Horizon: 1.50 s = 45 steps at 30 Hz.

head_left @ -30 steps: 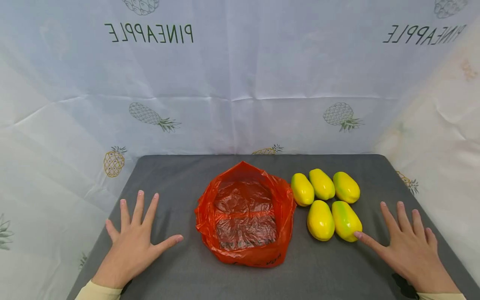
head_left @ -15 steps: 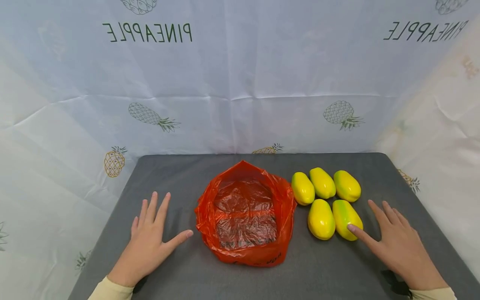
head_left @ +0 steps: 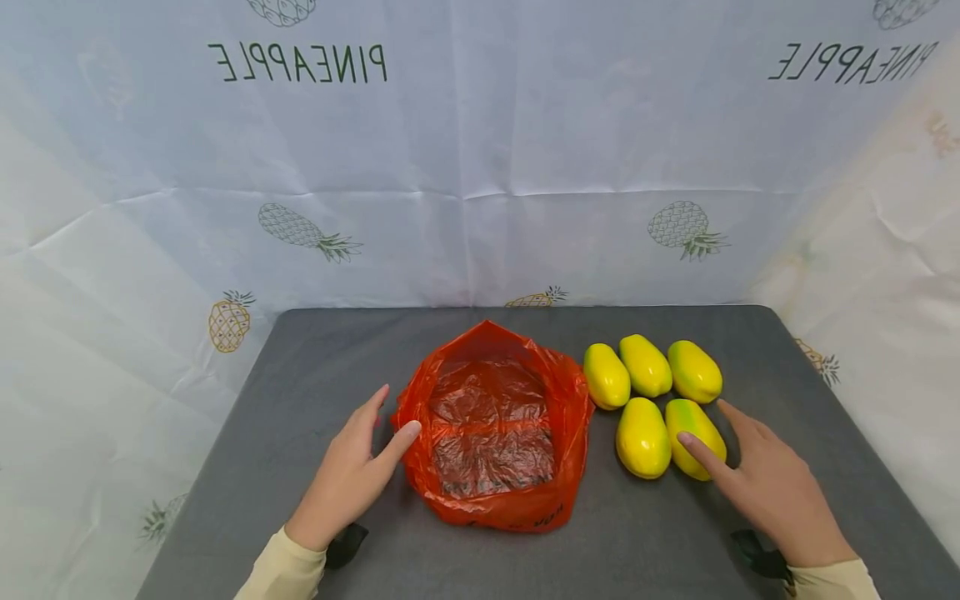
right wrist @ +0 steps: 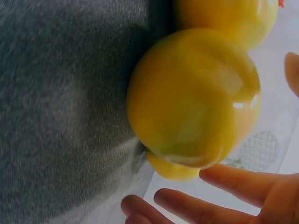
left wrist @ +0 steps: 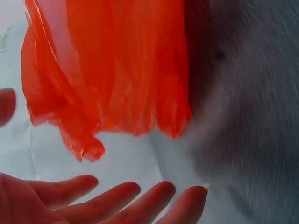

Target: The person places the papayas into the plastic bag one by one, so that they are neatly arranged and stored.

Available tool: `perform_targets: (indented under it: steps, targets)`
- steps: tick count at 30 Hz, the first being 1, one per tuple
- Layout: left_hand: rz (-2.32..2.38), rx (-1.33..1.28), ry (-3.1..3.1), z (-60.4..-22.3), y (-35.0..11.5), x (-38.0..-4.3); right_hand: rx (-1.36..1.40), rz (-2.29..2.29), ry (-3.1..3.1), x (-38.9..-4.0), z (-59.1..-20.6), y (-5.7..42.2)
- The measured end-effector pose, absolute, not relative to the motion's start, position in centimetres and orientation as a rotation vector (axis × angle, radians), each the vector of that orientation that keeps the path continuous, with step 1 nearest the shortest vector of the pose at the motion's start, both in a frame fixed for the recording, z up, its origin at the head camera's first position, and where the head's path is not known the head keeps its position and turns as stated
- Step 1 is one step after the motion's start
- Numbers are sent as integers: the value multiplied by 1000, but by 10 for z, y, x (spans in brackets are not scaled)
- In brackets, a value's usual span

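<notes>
A thin red plastic bag (head_left: 491,512) stands with its mouth wide open in the middle of the table. My left hand (head_left: 348,479) is at its left rim, thumb overlapping the edge in the head view. The left wrist view shows those fingers (left wrist: 112,198) spread and relaxed beside the bag's crumpled side (left wrist: 126,70). Right of the bag lie several glossy yellow, papaya-shaped fruits. My right hand (head_left: 776,492) is around the near-right fruit (head_left: 693,454), thumb over its top and fingers along its right side. In the right wrist view, one fingertip meets that fruit's (right wrist: 196,98) lower edge.
The other yellow fruits, including one at the near left (head_left: 642,439) and one at the back right (head_left: 694,372), sit close together, the leftmost (head_left: 606,377) against the bag. The grey table (head_left: 315,350) is backed by a white cloth (head_left: 480,150) with pineapple prints.
My left hand has moved right to the bag's left rim, its fingers drawing together. My right hand has moved left over the near-right fruit. Bag and fruits have stayed in place.
</notes>
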<state>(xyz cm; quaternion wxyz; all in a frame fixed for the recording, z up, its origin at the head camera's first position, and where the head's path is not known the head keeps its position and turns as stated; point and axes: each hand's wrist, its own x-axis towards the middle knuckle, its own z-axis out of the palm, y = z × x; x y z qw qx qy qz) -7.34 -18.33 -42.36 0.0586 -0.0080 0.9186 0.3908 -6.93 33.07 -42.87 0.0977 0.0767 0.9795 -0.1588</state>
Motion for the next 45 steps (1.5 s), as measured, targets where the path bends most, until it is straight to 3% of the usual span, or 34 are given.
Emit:
perform_targets:
  steps: [34, 45]
  targets:
    - [1310, -192, 2664, -433, -176, -84, 208, -506, 2961, -73, -435, 319]
    - [1276, -173, 2676, -433, -176, -86, 190, -521, 2996, -67, -410, 314]
